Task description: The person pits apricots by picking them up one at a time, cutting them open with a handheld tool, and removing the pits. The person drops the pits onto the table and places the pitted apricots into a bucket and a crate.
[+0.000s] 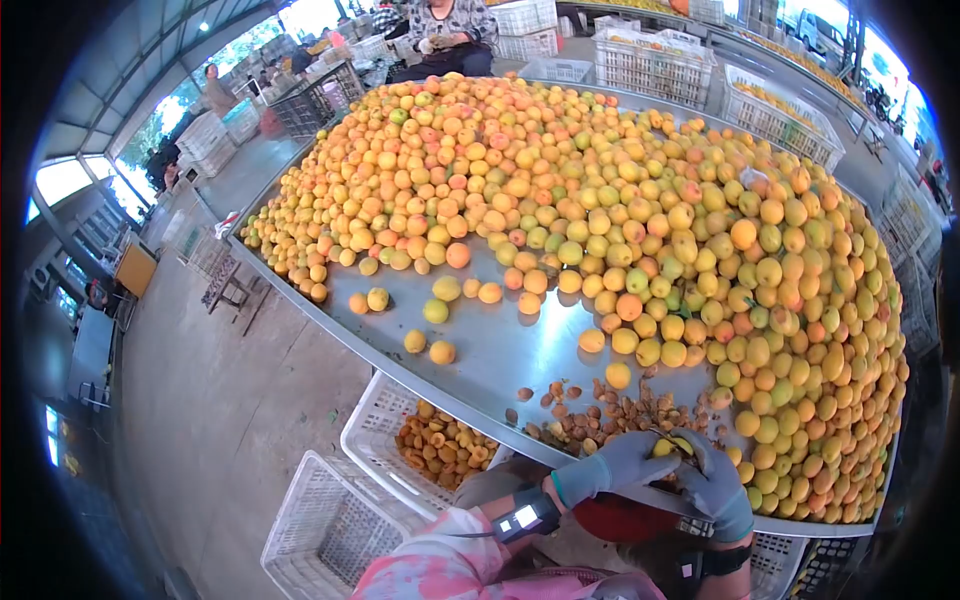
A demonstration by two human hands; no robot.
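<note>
Both of my hands are in grey gloves and meet at the near edge of the metal table (495,345). Between their fingertips is a yellow-green apricot (682,444), partly hidden by the fingers. My left hand (630,461) closes on it from the left, and my right hand (717,484) wraps it from the right. Just beyond the gloves lies a scatter of brown apricot pits (625,408). A large heap of whole apricots (560,190) covers much of the tabletop, reaching close to my right hand.
Below the table's edge, a white crate (375,425) holds split apricot halves (440,447). Another white crate (340,520) stands beside it on the floor. Across the table sits a person (450,35) with gloved hands. More crates (650,70) stand behind the heap.
</note>
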